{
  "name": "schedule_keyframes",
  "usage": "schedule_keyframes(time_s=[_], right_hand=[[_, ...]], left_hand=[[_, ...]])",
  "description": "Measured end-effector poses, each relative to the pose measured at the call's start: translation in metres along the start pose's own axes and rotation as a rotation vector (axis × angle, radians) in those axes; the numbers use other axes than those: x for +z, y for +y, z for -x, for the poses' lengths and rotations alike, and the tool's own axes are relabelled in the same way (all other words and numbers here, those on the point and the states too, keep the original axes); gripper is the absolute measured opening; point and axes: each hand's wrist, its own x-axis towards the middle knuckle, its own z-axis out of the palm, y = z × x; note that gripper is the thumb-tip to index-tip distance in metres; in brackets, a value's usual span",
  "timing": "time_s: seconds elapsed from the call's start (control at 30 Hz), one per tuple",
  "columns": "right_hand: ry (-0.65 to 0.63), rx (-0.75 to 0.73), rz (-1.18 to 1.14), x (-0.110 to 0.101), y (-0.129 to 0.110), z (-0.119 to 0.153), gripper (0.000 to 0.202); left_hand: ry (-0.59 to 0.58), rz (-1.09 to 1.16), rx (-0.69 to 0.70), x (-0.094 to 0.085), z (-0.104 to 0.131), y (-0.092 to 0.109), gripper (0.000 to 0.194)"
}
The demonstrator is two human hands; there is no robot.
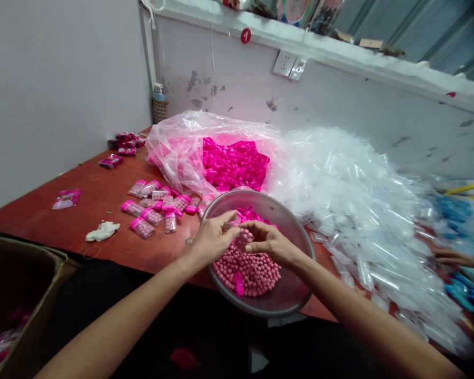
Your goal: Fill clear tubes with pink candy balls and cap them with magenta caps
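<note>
Forearms [134, 311] end in left grip [211, 237] and right grip [274, 245], narrowed, contents unclear, over pink beads [256, 273].

1. So the left forearm [122, 321] is bare and comes in over the bench's [90, 184] front edge, slanting inward, wrist pretty much straight.
2. The right forearm [363, 316] is bare too, slanting in over the same edge from the other side.
3. The left hand [211, 239] shows its back, thumb and fingers reaching toward the other one.
4. The right hand [270, 243] makes a loose C, fingers curved, thumb underneath.
5. Fingertips nearly meet; can't tell if they're touching, tbh.
</note>
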Motion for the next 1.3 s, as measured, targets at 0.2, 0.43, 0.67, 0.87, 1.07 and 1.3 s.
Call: schedule_keyframes(time_s=[0.2,0.43,0.67,0.87,1.07,1.3], right_hand=[[0.096,-0.109,0.060,-0.005,-0.008,0.015,0.033],[0.135,-0.215,0.502,-0.016,-0.010,0.027,0.023],[0.033,-0.076,0.683,-0.030,-0.026,0.032,0.017],[0.067,-0.080,1.064,-0.048,-0.027,0.045,0.021],[-0.394,-0.302,1.283,0.002,-0.005,0.037,0.023],[-0.403,-0.275,1.103,0.015,0.007,0.020,0.012]], left_hand=[[-0.267,0.239,-0.079,0.014,0.001,0.006,0.034],[-0.250,0.232,-0.156,0.016,-0.003,-0.001,0.029],[-0.140,0.073,-0.037,0.015,0.003,-0.007,0.027],[-0.036,0.567,-0.302,0.016,-0.001,-0.001,0.036],[-0.048,0.725,-0.354,0.013,-0.003,0.005,0.029],[-0.010,0.726,-0.337,0.012,-0.001,0.006,0.033]])
